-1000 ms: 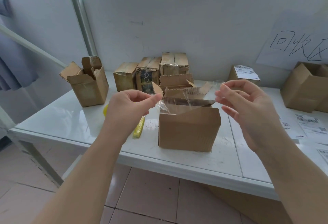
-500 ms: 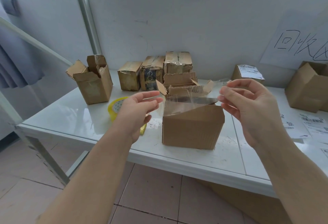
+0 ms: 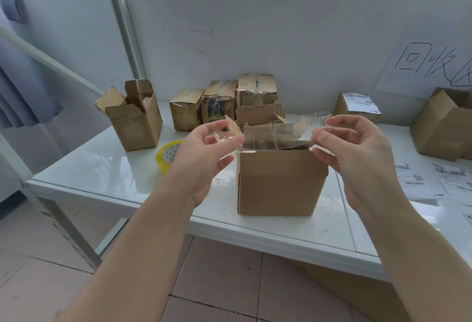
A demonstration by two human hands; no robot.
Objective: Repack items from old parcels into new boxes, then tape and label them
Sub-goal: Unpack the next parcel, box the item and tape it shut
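Fingers (image 3: 231,141) of left hand (image 3: 204,158), right hand (image 3: 357,158) pinched tape strip (image 3: 268,135) over box (image 3: 281,181); taping step; next probably lay strip across its top.

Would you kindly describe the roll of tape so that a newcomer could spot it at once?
Start at the white table and go to its left half, where an open-flapped carton stands. Between that carton and the left hand, which pinches a clear tape strip, sits the roll of tape. It is the only round, yellow thing among brown cardboard boxes.
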